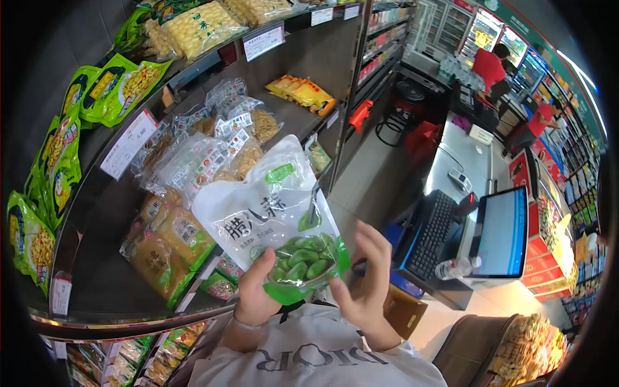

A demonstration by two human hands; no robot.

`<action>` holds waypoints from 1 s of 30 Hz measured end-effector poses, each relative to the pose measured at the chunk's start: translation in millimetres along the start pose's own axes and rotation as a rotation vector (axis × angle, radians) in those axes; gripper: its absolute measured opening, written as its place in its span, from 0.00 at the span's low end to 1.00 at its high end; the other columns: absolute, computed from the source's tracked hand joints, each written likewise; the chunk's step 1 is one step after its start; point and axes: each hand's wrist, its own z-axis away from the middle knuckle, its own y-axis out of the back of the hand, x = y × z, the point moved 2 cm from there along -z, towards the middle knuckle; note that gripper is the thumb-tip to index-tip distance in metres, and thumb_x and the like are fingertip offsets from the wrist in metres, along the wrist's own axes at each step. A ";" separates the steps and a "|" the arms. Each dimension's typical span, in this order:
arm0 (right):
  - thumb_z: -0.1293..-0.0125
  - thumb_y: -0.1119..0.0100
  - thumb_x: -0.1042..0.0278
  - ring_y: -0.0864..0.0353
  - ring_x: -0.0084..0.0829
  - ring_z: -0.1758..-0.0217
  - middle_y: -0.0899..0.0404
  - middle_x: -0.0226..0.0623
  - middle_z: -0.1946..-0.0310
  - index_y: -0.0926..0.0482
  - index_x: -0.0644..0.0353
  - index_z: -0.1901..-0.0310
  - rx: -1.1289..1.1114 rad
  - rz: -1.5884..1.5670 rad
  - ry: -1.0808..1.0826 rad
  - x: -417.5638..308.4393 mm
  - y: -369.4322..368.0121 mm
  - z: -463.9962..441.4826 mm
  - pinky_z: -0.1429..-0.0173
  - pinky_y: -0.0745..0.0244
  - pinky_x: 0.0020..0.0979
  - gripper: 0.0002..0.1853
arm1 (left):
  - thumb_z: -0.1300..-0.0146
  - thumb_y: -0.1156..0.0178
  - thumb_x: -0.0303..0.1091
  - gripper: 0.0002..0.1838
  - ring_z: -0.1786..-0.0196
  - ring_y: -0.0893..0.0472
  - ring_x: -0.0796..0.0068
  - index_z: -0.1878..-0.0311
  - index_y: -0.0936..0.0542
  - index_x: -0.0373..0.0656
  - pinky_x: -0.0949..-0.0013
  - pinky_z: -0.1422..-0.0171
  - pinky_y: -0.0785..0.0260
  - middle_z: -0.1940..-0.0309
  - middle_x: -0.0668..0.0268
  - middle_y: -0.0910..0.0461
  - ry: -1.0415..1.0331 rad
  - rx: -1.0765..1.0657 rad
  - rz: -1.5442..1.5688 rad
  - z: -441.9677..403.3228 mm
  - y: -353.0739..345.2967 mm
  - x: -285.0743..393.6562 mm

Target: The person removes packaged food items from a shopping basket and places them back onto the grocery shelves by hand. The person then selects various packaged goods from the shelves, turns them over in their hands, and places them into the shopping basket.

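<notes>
Pouch (255,200) is before the shelf (97,258), best steadied with left hand (256,298) closed firmly at its lower edge, while right hand (369,290), open with contact unclear, should support the other corner lightly.

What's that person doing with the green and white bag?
They're holding the bag up in front of some shop shelves. Their left hand grips it near the bottom, and their right hand is open beside its lower corner. Plump green pieces show through the bag's clear window. More food packets sit on the shelves.
</notes>
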 end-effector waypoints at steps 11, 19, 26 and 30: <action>0.37 0.32 0.84 0.22 0.30 0.41 0.21 0.41 0.45 0.35 0.68 0.30 -0.105 -0.616 -0.437 120.1 -52.6 -114.3 0.36 0.28 0.33 0.34 | 0.22 0.47 0.35 0.22 0.39 0.24 0.72 0.32 0.31 0.33 0.69 0.35 0.31 0.39 0.61 0.24 -0.161 0.104 -0.274 -135.5 32.4 22.5; 0.37 0.32 0.83 0.23 0.31 0.37 0.21 0.40 0.45 0.32 0.69 0.33 -0.165 -0.580 -0.465 197.1 -74.8 -173.8 0.33 0.30 0.32 0.32 | 0.26 0.40 0.34 0.13 0.56 0.23 0.84 0.49 0.19 0.32 0.76 0.51 0.30 0.57 0.70 0.17 -0.298 0.242 -0.569 -223.8 57.4 28.7; 0.39 0.29 0.81 0.19 0.28 0.44 0.19 0.38 0.48 0.27 0.67 0.40 -0.350 -0.500 -0.434 278.4 -93.6 -230.3 0.39 0.26 0.31 0.26 | 0.25 0.42 0.45 0.20 0.54 0.24 0.83 0.50 0.19 0.33 0.76 0.50 0.31 0.54 0.67 0.18 -0.291 0.564 -0.545 -298.4 100.2 -0.3; 0.38 0.30 0.82 0.18 0.28 0.47 0.18 0.37 0.50 0.29 0.65 0.40 -0.486 -0.640 -0.430 323.3 -98.8 -263.7 0.42 0.25 0.30 0.26 | 0.25 0.43 0.49 0.25 0.56 0.25 0.80 0.50 0.19 0.30 0.72 0.51 0.31 0.57 0.65 0.18 -0.324 0.738 -0.518 -337.0 79.7 -2.2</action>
